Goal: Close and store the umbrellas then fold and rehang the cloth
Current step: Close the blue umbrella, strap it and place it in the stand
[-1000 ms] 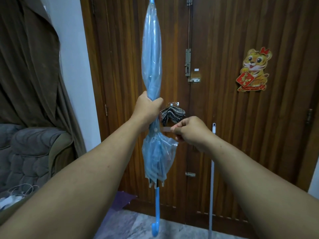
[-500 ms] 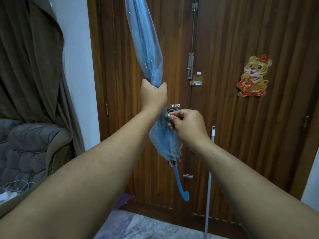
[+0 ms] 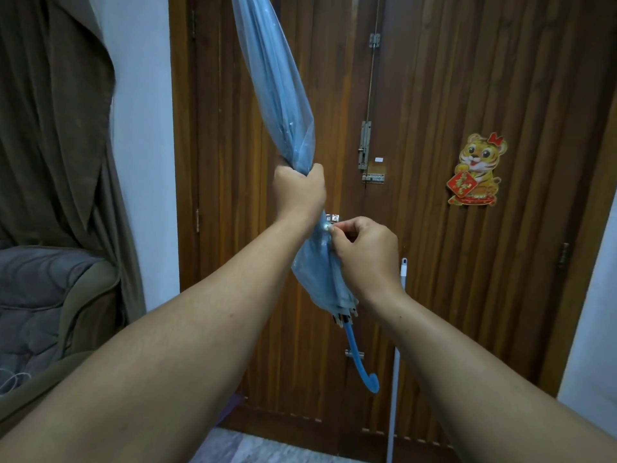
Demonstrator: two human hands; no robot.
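A closed, translucent blue umbrella [image 3: 277, 81] leans with its tip up to the left and its blue hooked handle [image 3: 362, 369] low on the right. My left hand [image 3: 298, 190] grips the gathered canopy around its middle. Just below it, my right hand [image 3: 365, 253] pinches the small fastening strap with its snap against the canopy. The checked cloth seen earlier on the door hook is hidden behind the umbrella and my hands.
A wooden double door [image 3: 434, 228] with bolts and a tiger sticker [image 3: 477, 172] fills the background. A white pole [image 3: 395, 355] leans against it at right. A grey armchair [image 3: 43, 295] and a brown curtain [image 3: 56, 111] stand at left.
The umbrella has tilted from upright to leaning left at the top, its handle swinging right. My right hand has brought the strap in against the canopy, covering the checked cloth.
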